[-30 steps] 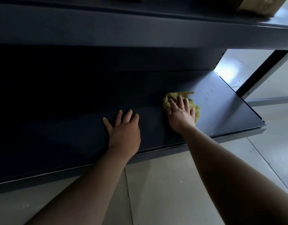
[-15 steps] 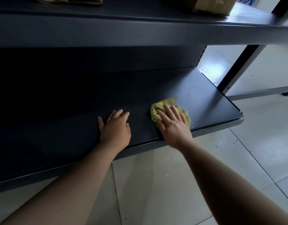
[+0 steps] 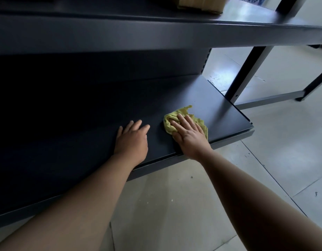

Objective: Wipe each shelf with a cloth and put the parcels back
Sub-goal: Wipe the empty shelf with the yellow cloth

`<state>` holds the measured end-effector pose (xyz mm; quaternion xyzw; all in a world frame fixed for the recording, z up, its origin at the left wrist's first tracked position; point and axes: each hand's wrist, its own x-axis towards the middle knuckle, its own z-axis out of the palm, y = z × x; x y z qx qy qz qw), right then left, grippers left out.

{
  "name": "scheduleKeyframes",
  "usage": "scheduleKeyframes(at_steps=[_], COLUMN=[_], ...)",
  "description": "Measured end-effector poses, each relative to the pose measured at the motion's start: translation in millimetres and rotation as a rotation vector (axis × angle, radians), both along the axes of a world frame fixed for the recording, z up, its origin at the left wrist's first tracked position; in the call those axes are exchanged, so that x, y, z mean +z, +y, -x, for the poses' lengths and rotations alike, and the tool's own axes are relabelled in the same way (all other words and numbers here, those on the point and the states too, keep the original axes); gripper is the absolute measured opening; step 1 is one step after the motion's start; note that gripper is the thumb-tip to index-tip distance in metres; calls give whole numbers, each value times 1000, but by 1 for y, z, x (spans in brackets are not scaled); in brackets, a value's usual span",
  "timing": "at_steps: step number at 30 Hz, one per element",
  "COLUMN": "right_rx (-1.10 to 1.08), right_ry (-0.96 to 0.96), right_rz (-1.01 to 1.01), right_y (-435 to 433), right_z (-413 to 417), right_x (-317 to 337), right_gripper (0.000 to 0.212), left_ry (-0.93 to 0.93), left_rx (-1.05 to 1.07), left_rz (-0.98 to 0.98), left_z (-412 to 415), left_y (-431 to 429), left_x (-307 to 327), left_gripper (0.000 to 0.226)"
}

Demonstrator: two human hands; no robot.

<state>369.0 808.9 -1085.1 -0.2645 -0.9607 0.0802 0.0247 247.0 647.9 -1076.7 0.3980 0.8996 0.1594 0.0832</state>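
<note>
- The lower shelf is a flat sheet of dark blue-grey painted metal with a smooth matt face. It has a thin folded lip along the front edge and a square right-hand corner.
- The cloth is yellow-green, soft and nubbly. It is bunched into an uneven wad with creased folds and a ragged tip pointing towards the back. It lies on the lower shelf near the front edge, towards the right end.
- The right hand lies flat on the cloth, fingers straight and slightly spread, pressing it to the metal. Nothing is curled round it, and the cloth shows beyond the fingertips and along the right side of the hand.
- The left hand rests palm down on the bare shelf just beside the cloth and apart from it. Its fingers are extended and relaxed, holding nothing, and the wrist crosses the front lip.
- The upper shelf is the same dark metal, with a deep flat front band running across the view.
- A brown cardboard parcel stands on the upper shelf near its right end. Only its lower part is in view, boxy with a worn bottom edge.
- A dark square-section post slants down at the right end, and a slotted upright strip runs behind the shelf.
- The floor is pale glossy tile with thin dark joints and small specks.
</note>
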Motion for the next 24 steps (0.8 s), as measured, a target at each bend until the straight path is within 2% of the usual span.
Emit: scheduleKeyframes(at_steps=[6,9,15,24], right_rx=[-253,-338,-197,54], right_ry=[-40,-56,-70,-68], right_rz=[27,91,99,138], right_y=[51,48,18,39], right_z=[-21,-16,-11,8], right_x=[-1,2,2,12], right_gripper=[49,52,52,50], left_ry=[18,42,-25,-59], left_rx=[-40,-38,-5,5], left_rz=[109,149,239,256], left_z=[2,0,-4,1], left_y=[26,26,37,56], left_x=[4,6,18,24], left_gripper=[45,45,47,49])
